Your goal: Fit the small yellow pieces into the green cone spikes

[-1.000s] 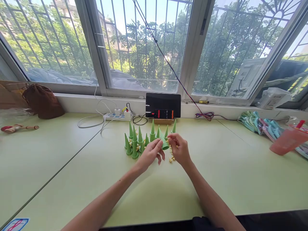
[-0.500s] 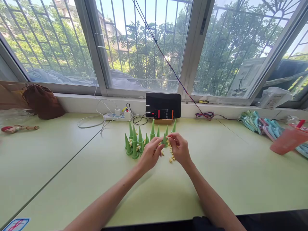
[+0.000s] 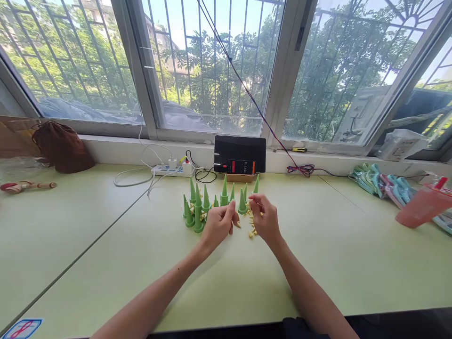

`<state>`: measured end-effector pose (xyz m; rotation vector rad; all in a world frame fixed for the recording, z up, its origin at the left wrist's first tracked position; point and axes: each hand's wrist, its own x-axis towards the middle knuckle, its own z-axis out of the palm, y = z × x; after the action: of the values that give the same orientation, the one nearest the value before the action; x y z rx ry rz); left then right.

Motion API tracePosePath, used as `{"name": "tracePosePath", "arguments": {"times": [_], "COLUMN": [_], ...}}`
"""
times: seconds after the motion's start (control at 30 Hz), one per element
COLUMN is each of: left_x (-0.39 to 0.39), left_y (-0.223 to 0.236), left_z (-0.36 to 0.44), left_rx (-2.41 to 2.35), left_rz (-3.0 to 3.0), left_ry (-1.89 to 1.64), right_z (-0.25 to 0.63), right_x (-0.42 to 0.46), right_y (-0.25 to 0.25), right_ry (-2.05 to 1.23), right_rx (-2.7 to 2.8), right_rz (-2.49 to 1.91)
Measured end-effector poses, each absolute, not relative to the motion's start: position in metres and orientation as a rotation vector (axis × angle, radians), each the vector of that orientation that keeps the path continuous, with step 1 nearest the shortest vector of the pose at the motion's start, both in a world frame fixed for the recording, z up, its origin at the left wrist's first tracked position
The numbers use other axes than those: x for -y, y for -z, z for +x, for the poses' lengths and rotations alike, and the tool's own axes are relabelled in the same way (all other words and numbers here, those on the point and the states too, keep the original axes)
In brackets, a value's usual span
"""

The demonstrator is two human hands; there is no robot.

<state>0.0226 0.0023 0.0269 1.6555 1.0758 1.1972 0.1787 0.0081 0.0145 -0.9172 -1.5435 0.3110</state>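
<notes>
Several green cones [image 3: 198,226] with round bases stand upright on the table, most of them grouped left of and behind my left hand [image 3: 218,225]. That hand has its fingers curled in with the thumb against them; whatever lies between them is hidden. One green cone [image 3: 242,203] stands by itself between my two hands, touched by neither. My right hand [image 3: 265,220] is closed in a pinch just right of this cone, and what it pinches is too small to make out. Small yellow pieces [image 3: 251,234] lie scattered beside the right fingers and among the cones.
Behind the cones a black tablet [image 3: 240,147] leans on the wall with a phone showing a timer before it. A power strip [image 3: 173,170] with cables lies left. A red cup [image 3: 423,207] and plastic-wrapped packs [image 3: 369,179] are at right, a brown pouch [image 3: 63,148] far left.
My left hand has drawn back from the cone between my hands, toward me and slightly left, leaving that cone standing. My right hand has barely shifted.
</notes>
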Motion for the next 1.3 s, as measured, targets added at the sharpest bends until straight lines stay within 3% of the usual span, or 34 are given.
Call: {"name": "tracePosePath", "arguments": {"times": [0.17, 0.53, 1.03, 1.3], "left_x": [-0.0041, -0.0053, -0.0034, 0.0003], "left_y": [-0.0301, -0.0276, -0.0227, -0.0269], "left_z": [0.0229, 0.0193, 0.0221, 0.0241], "left_rx": [-0.914, -0.786, -0.963, -1.056], "left_rz": [1.325, 1.272, 1.748, 1.803], "left_ry": [-0.888, -0.846, -1.142, -1.243], "right_z": [0.1779, 0.1799, 0.1782, 0.1779], "right_x": [-0.0061, -0.0074, -0.0086, -0.0108], "right_y": [-0.0153, -0.0137, -0.0161, -0.0184], "right_ry": [-0.323, -0.399, -0.515, -0.417], "right_rx": [1.586, 1.582, 1.528, 1.521], "right_rz": [-0.894, -0.865, -0.852, -0.895]}}
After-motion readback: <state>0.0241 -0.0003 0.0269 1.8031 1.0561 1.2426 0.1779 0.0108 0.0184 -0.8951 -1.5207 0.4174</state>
